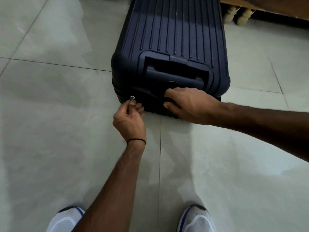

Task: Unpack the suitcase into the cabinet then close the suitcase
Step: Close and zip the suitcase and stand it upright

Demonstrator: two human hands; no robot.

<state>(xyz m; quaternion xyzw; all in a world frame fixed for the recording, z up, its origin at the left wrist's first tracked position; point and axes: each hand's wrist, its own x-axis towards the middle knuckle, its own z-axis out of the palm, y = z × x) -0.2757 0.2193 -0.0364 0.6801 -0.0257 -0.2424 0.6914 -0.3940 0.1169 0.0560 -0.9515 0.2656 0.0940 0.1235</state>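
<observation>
Zipper pull (pixel 132 97) sits pinched in the left hand (pixel 128 118); just beside it, the right hand (pixel 189 104) clasps the suitcase (pixel 172 39) end.

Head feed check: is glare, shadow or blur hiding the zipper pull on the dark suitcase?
Head view: the small silver metal zipper pull glints, pinched by the left hand; the near end of the navy ribbed hard-shell suitcase, gripped by the right hand, is nearly black, seam detail lost; pale glossy floor tiles carry hazy reflections, no harsh glare; wide-angle bowing at the edges, slight softness.
</observation>
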